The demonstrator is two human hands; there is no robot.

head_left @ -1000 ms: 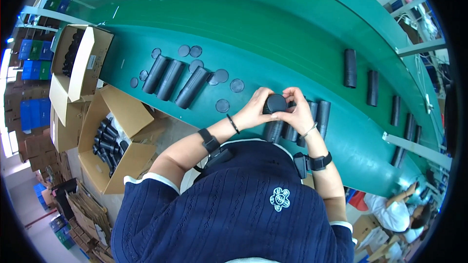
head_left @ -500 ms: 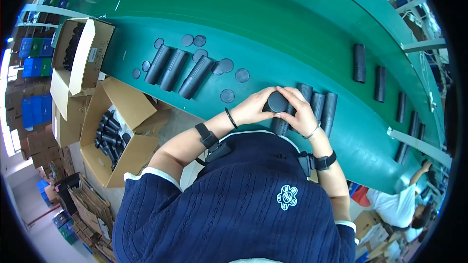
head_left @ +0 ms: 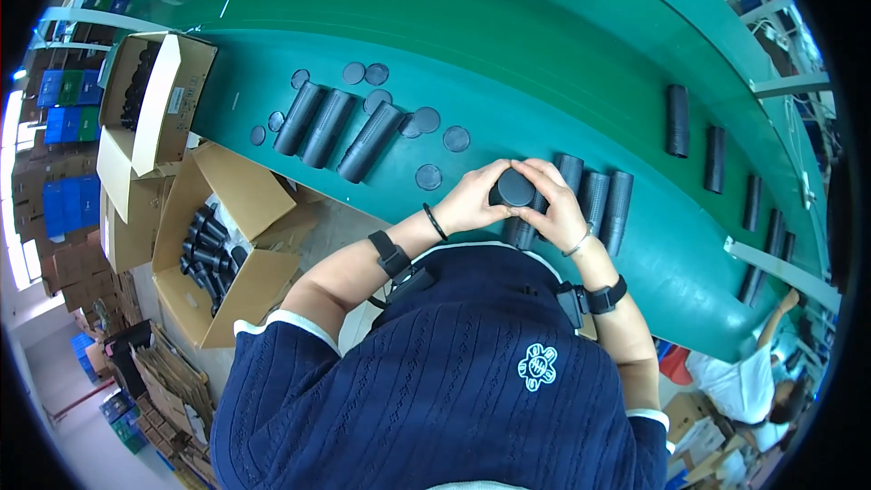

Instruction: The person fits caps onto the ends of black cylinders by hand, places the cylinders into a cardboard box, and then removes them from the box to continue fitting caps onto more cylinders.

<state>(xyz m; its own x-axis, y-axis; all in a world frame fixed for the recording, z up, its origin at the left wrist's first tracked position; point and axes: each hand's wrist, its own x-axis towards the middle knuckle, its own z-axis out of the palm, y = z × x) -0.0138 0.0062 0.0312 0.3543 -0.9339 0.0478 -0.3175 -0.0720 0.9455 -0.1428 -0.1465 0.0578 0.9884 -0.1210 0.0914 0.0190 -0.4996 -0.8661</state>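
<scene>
Between my two hands a black cylindrical tube (head_left: 514, 188) stands with its round black end facing up. My left hand (head_left: 472, 200) wraps its left side, and my right hand (head_left: 562, 210) closes round it from the right, fingertips meeting at the far side. Thumbs press near the rim at the close side. Just beyond my right hand lie several ribbed black tubes (head_left: 618, 214), partly hidden by the hand. To the left, three more black tubes (head_left: 328, 128) rest side by side. Flat round black caps (head_left: 456, 138) are scattered around them on the green table (head_left: 490, 91).
At the left edge stands an open carton (head_left: 188, 91) of black parts. Below it is another open carton (head_left: 269, 269) holding black funnel-shaped pieces. Several black tubes (head_left: 678, 121) lie along the far right. A co-worker in white (head_left: 731, 386) is at the lower right.
The view has shifted very slightly. Both hands keep their hold on the tube, with hardly any movement. At the lower right, the co-worker's arm has shifted a little.
</scene>
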